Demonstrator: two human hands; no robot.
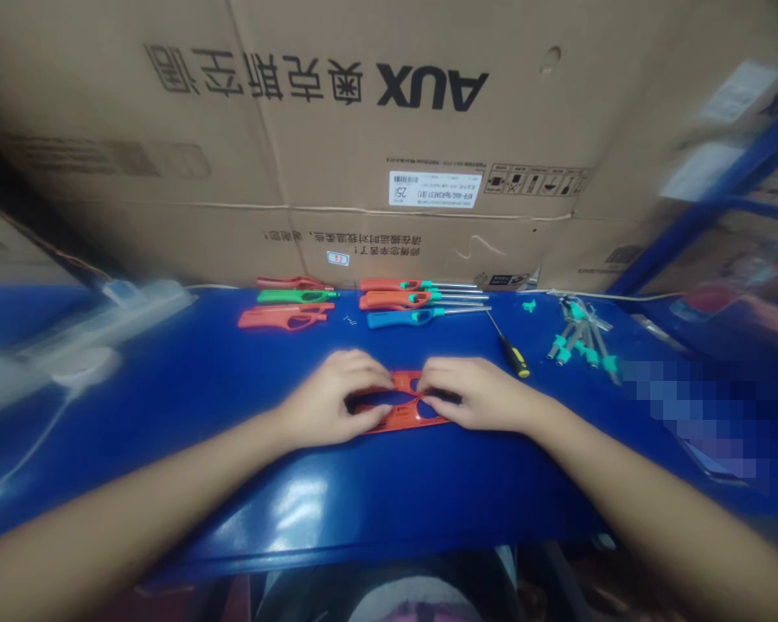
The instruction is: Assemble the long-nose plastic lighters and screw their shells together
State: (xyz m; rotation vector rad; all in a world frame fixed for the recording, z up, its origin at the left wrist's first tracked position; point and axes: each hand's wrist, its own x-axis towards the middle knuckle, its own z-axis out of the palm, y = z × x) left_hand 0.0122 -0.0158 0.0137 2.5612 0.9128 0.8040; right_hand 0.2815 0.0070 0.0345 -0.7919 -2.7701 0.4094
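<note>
An orange plastic lighter casing (402, 408) lies flat on the blue table (233, 406) in front of me. My left hand (334, 396) grips its left end with curled fingers. My right hand (476, 393) pinches its right end, fingers bent over a small dark part there. Both hands rest on the tabletop, almost touching each other above the casing.
Further back lie loose casing halves in red, green and orange (289, 304) and assembled long-nozzle lighters (421, 304). A yellow-handled screwdriver (511, 350) and several teal-tipped metal parts (580, 341) sit at the right. A big cardboard box (363, 138) walls the back. A white device (97, 333) is left.
</note>
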